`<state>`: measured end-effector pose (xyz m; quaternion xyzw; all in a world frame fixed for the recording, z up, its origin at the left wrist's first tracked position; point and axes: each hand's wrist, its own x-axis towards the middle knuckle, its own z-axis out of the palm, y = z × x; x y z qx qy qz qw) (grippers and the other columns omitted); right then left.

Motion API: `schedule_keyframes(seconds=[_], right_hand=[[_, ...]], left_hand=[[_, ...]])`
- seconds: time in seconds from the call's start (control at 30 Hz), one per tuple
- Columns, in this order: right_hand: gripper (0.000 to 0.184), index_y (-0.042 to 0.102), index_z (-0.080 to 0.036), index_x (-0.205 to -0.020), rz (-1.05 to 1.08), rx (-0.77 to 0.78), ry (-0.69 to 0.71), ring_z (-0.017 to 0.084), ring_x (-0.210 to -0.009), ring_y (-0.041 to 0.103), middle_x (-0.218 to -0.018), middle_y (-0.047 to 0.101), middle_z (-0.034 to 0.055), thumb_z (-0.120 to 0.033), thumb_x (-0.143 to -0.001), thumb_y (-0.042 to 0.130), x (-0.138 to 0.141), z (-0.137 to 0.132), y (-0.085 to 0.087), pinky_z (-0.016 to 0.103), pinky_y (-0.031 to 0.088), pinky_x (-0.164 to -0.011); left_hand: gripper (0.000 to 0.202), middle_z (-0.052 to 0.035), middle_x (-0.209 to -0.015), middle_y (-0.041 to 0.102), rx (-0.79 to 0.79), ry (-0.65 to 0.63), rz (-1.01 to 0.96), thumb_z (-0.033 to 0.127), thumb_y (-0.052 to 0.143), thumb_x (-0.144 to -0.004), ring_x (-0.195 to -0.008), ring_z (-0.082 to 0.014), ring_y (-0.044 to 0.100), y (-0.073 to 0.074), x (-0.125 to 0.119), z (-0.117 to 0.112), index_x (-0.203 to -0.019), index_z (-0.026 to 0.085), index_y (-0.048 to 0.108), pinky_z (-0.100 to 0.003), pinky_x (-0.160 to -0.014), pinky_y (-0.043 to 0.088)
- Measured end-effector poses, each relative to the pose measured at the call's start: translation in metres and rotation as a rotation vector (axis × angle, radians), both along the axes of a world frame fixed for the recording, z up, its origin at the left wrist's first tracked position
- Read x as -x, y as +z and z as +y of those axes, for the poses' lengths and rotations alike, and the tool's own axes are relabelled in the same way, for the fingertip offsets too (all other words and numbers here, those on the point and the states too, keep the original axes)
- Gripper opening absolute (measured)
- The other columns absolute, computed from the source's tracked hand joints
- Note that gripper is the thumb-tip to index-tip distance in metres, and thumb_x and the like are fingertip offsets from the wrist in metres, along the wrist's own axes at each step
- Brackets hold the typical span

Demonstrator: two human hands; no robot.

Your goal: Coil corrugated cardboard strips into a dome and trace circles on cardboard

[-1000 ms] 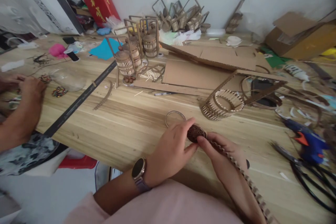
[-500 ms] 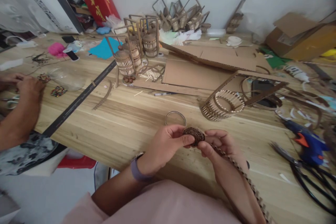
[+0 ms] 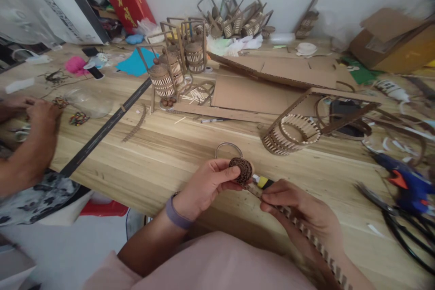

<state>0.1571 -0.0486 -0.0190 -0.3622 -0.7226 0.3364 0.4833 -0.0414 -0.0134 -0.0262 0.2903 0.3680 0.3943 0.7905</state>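
Between the thumb and fingers of my left hand [image 3: 212,179] is a round coil of corrugated cardboard [image 3: 240,170], its ridged edges facing up. From the coil a corrugated cardboard strip [image 3: 314,238] runs to the lower right. My right hand [image 3: 297,199] pinches this strip a short way from the coil. Just behind the hands lies a thin ring [image 3: 229,149] on the table. A utility knife with a yellow part [image 3: 262,182] shows partly behind the strip, the rest hidden by my right hand.
An open slatted basket with a tall handle [image 3: 288,133] lies beyond my hands. To the right are scissors [image 3: 390,210] and a blue glue gun [image 3: 406,179]. Several finished lidded baskets [image 3: 163,79] stand behind. A co-worker's hands [image 3: 42,113] work at the left.
My right hand has moved away from the coil, down and right along the strip, uncovering the knife. The coil has tipped to show its face and shifted slightly left.
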Motion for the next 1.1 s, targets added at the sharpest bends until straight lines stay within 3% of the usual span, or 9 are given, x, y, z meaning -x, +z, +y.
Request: schedule_keyframes(seconds=[0.3,0.57,0.8,1.1], right_hand=[[0.017,0.076,-0.031,-0.091,0.01,-0.04,-0.076,0.018,-0.068,0.068,-0.079,0.072,0.001,-0.018,-0.08,0.079,-0.004,0.017,0.003,0.03,0.056,-0.062],[0.005,0.077,-0.029,-0.085,0.202,0.139,0.001,0.017,-0.07,0.062,-0.076,0.067,0.0007,-0.032,-0.082,0.078,0.003,0.021,-0.002,0.029,0.05,-0.062],[0.011,0.075,-0.027,-0.082,0.364,0.292,-0.043,0.017,-0.074,0.056,-0.081,0.059,0.0012,-0.037,-0.083,0.077,0.01,0.014,-0.002,0.028,0.044,-0.06],[0.027,0.073,-0.023,-0.075,0.339,0.419,-0.019,0.018,-0.071,0.053,-0.077,0.06,0.0022,-0.049,-0.082,0.075,0.01,0.011,0.0,0.031,0.041,-0.062]], left_hand=[[0.041,-0.0041,-0.075,0.074,-0.027,-0.143,0.001,0.045,0.091,-0.061,-0.068,-0.014,0.066,0.0,0.001,-0.003,-0.082,0.012,0.078,-0.026,-0.069,0.055],[0.042,-0.0023,-0.073,0.071,-0.061,-0.249,0.023,0.05,0.088,-0.062,-0.065,-0.0131,0.064,0.002,0.005,-0.003,-0.079,0.013,0.077,-0.025,-0.068,0.051],[0.035,-0.0024,-0.079,0.071,-0.099,-0.322,0.068,0.043,0.087,-0.066,-0.068,-0.0134,0.061,0.008,0.004,-0.005,-0.082,0.014,0.076,-0.028,-0.072,0.05],[0.026,-0.0002,-0.075,0.069,-0.175,-0.439,0.144,0.037,0.082,-0.071,-0.07,-0.0138,0.06,0.015,0.006,-0.007,-0.085,0.016,0.076,-0.027,-0.072,0.047]])
